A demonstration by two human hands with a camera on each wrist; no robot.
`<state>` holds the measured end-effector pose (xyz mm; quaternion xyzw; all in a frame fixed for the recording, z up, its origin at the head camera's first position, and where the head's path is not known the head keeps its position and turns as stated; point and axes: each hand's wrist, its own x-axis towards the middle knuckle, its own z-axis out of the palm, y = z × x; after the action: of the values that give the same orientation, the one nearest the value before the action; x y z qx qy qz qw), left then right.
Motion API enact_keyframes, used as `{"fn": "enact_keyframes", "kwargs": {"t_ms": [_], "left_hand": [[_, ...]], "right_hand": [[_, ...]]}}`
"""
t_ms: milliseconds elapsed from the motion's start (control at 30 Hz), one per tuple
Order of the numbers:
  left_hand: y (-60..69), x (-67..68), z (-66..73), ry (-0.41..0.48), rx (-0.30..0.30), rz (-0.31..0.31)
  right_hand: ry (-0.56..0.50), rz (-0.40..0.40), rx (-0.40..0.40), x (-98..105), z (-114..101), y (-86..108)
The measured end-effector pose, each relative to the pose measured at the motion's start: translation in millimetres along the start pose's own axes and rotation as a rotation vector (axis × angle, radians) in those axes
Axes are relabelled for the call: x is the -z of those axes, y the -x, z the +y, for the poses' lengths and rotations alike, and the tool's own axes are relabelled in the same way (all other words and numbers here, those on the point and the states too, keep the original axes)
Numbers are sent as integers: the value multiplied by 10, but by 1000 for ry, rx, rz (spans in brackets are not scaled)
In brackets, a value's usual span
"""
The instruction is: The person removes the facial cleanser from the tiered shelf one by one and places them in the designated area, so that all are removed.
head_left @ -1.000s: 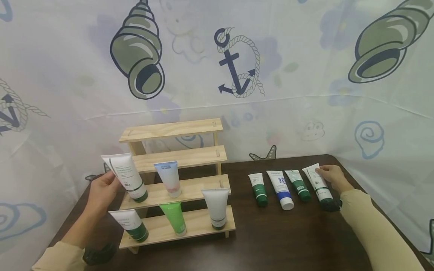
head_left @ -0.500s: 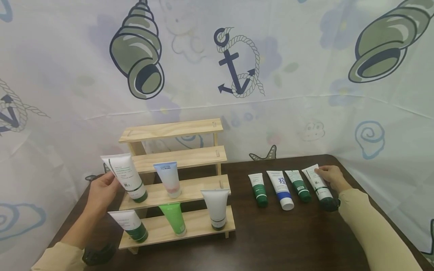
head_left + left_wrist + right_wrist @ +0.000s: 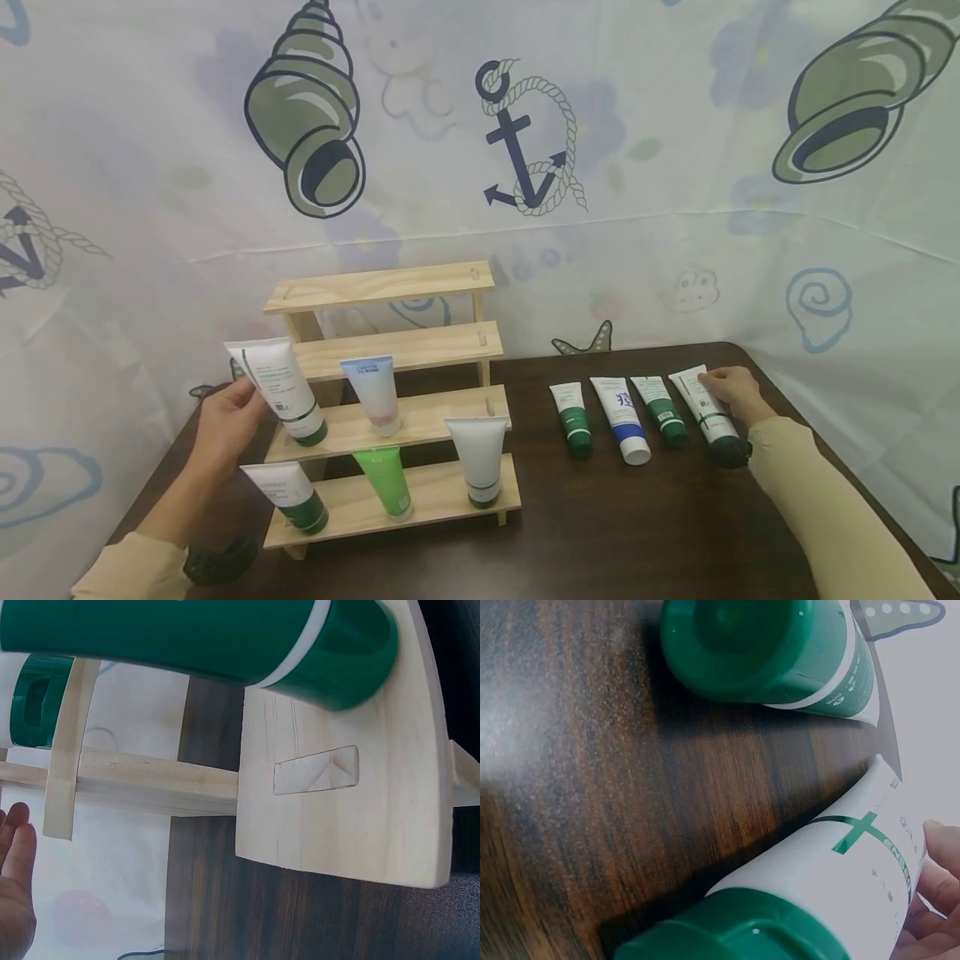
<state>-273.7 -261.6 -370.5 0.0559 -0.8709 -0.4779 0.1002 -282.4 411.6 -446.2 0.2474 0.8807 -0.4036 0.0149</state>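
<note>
In the head view my left hand (image 3: 228, 417) pinches the upper left edge of a large white tube with a green cap (image 3: 281, 387), which stands cap-down on the second shelf from the bottom. The left wrist view shows a few fingers (image 3: 16, 859) of this hand and the tube's green cap (image 3: 34, 705); the contact itself is out of frame. On the right, my right hand (image 3: 738, 392) grips the flat end of a white tube with a green cross (image 3: 832, 877) lying on the table, thumb on top, fingers curled under its edge.
A stepped wooden rack (image 3: 405, 354) holds a blue-pink tube (image 3: 372, 396), a green tube (image 3: 387, 483), a grey-white tube (image 3: 480, 458) and a white-green tube (image 3: 288, 496). On the dark table (image 3: 600, 533) lie a small green-white tube (image 3: 572, 417), a blue-banded tube (image 3: 621, 417) and another green-white tube (image 3: 660, 408).
</note>
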Motion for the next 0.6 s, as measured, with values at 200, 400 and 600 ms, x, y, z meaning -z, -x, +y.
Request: {"fn": "enact_keyframes", "kwargs": {"t_ms": [200,400,600], "left_hand": [[18,14,40,17,-22,-17],[20,18,31,15,-37,-18],[12,21,21,14,-38,-30]], "right_hand": [[32,4,12,22,-26,26],[50,0,4,37,-44,59],[49,-4,0,52,-35,75]]}}
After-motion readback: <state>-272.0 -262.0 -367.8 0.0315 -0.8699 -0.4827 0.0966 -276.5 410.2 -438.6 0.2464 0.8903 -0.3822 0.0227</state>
